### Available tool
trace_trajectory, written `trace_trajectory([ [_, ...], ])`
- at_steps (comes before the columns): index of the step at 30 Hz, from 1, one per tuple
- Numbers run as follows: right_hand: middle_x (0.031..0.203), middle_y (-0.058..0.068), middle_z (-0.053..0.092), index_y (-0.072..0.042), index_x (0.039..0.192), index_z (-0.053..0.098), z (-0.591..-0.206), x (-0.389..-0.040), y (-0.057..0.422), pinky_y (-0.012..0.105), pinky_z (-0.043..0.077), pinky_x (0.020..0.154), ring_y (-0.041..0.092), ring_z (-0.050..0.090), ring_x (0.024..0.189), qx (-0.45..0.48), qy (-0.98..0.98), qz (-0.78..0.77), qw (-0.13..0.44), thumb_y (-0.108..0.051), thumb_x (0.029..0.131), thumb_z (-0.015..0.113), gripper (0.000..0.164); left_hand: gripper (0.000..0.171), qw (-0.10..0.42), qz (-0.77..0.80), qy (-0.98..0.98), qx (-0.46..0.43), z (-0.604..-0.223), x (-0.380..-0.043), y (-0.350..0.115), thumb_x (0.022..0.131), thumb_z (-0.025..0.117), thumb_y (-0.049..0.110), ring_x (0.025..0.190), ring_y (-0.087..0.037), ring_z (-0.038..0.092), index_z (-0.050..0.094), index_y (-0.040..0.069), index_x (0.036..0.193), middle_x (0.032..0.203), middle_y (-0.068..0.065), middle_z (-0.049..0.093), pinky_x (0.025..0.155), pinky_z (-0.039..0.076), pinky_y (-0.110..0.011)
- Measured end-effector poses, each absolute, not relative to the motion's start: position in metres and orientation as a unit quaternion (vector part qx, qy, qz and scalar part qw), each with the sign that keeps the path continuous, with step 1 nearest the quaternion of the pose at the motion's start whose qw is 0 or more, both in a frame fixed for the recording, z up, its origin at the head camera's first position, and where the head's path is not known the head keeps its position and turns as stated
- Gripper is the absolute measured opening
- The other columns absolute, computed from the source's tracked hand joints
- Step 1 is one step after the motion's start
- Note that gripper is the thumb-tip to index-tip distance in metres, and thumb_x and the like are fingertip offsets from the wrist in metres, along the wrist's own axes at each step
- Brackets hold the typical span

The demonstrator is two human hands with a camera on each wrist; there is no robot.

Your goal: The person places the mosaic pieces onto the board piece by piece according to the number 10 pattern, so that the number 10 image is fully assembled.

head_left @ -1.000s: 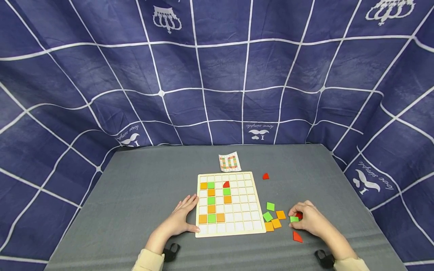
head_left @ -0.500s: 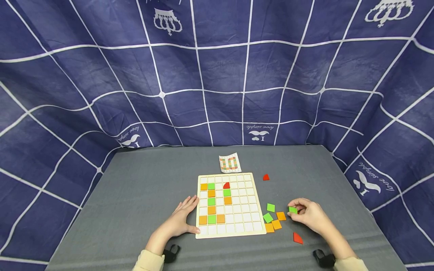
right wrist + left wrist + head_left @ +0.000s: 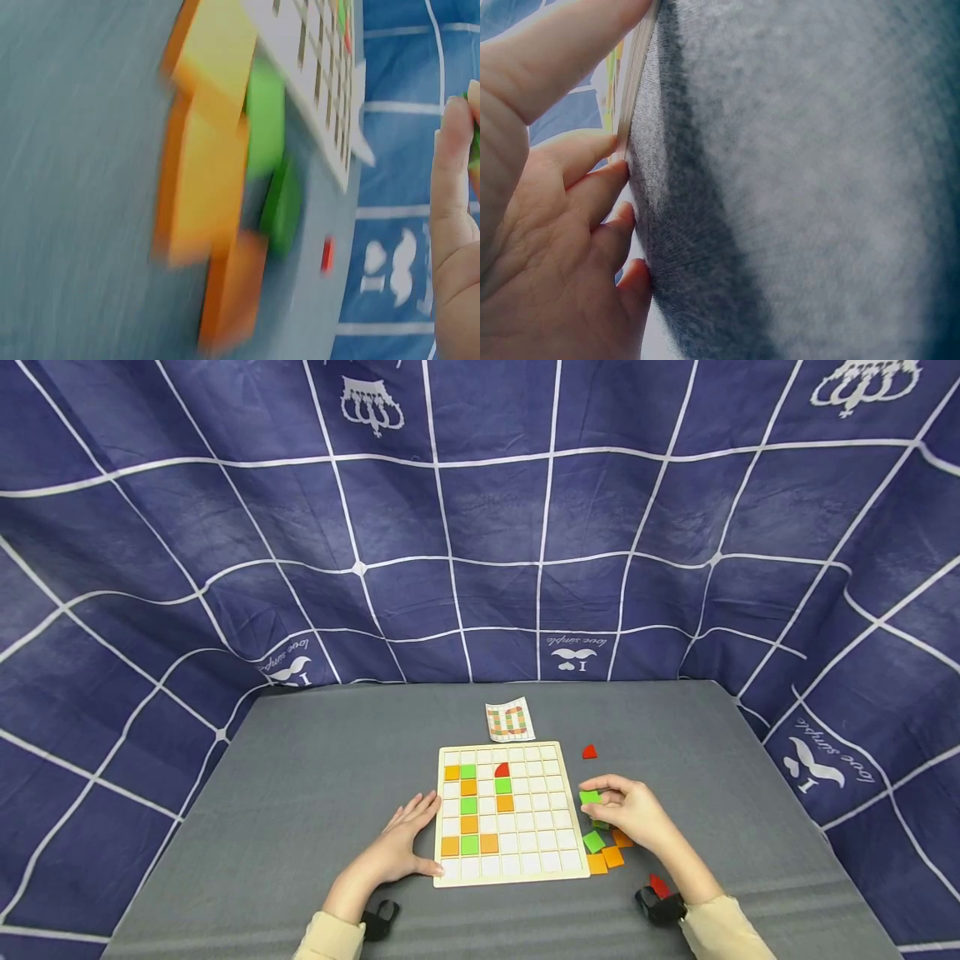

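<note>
My right hand (image 3: 626, 810) pinches a green square tile (image 3: 590, 797) between thumb and fingers, just above the table and close to the board's right edge. In the right wrist view that tile is mostly cut off at the frame's edge. A pale gridded board (image 3: 528, 843) lies flat, with orange and green tiles and a red curved tile (image 3: 502, 770) in some cells. Against its left edge rests my left hand (image 3: 405, 842), fingers extended, thumb at the near corner. The left wrist view shows those fingers (image 3: 592, 180) touching the board's side.
Loose orange tiles (image 3: 612, 857) and green tiles (image 3: 594, 842) lie right of the board, partly under my right hand. Single red tiles lie behind them (image 3: 589, 752) and beside my right wrist (image 3: 659, 885). A printed pattern card (image 3: 510, 720) sits beyond the board.
My right hand has lifted the green tile from the right side of the table and carried it left towards the board. The left hand stays in place.
</note>
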State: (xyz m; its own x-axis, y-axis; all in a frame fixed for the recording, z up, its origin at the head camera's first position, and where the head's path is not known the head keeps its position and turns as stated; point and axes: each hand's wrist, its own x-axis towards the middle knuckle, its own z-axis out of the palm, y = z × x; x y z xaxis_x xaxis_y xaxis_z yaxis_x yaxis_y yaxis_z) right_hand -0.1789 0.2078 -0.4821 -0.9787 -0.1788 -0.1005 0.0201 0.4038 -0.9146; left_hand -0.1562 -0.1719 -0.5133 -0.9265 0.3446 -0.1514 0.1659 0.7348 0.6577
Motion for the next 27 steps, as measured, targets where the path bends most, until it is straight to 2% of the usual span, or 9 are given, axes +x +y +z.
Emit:
trace_trajectory([
  [4, 0.088, 0.021, 0.071, 0.007, 0.119, 0.065, -0.483, -0.183, 0.180, 0.026, 0.057, 0.066, 0.024, 0.067, 0.076, -0.083, 0.814, -0.563, 0.114, -0.007, 0.086, 0.073, 0.037, 0.109, 0.132, 0.336, 0.922, 0.138, -0.514, -0.156, -0.171, 0.060, 0.093, 0.020, 0.151, -0.039, 0.017, 0.036, 0.002, 0.152, 0.160, -0.017, 0.029, 0.122, 0.012, -0.059],
  [8, 0.093, 0.023, 0.072, 0.004, 0.117, 0.067, -0.486, -0.184, 0.154, 0.025, 0.056, 0.066, 0.030, 0.069, 0.082, -0.103, 0.806, -0.569, 0.128, -0.007, 0.086, 0.073, 0.034, 0.109, 0.133, 0.337, 0.922, 0.139, -0.514, -0.156, -0.171, 0.061, 0.093, 0.021, 0.151, -0.039, 0.017, 0.035, 0.002, 0.152, 0.160, -0.017, 0.029, 0.122, 0.013, -0.059],
  [16, 0.083, 0.004, 0.075, -0.004, 0.110, 0.072, -0.501, -0.183, 0.119, 0.018, 0.053, 0.064, 0.013, 0.070, 0.075, -0.118, 0.842, -0.519, 0.092, -0.007, 0.081, 0.078, 0.029, 0.109, 0.133, 0.338, 0.921, 0.142, -0.514, -0.157, -0.172, 0.061, 0.093, 0.021, 0.151, -0.039, 0.017, 0.035, 0.003, 0.152, 0.161, -0.017, 0.029, 0.122, 0.012, -0.058],
  [22, 0.094, 0.001, 0.067, -0.006, 0.104, 0.072, -0.507, -0.180, 0.107, 0.018, 0.052, 0.061, 0.002, 0.064, 0.071, -0.161, 0.869, -0.464, 0.068, -0.003, 0.078, 0.080, 0.028, 0.109, 0.132, 0.341, 0.919, 0.144, -0.515, -0.158, -0.173, 0.061, 0.093, 0.022, 0.151, -0.039, 0.016, 0.035, 0.003, 0.152, 0.161, -0.016, 0.029, 0.123, 0.012, -0.058],
  [27, 0.089, 0.001, 0.064, -0.007, 0.099, 0.073, -0.510, -0.179, 0.102, 0.016, 0.051, 0.061, 0.000, 0.057, 0.069, -0.202, 0.884, -0.419, 0.035, -0.003, 0.075, 0.083, 0.027, 0.110, 0.131, 0.342, 0.919, 0.145, -0.515, -0.158, -0.173, 0.061, 0.093, 0.022, 0.151, -0.039, 0.017, 0.035, 0.002, 0.152, 0.161, -0.016, 0.029, 0.122, 0.012, -0.059],
])
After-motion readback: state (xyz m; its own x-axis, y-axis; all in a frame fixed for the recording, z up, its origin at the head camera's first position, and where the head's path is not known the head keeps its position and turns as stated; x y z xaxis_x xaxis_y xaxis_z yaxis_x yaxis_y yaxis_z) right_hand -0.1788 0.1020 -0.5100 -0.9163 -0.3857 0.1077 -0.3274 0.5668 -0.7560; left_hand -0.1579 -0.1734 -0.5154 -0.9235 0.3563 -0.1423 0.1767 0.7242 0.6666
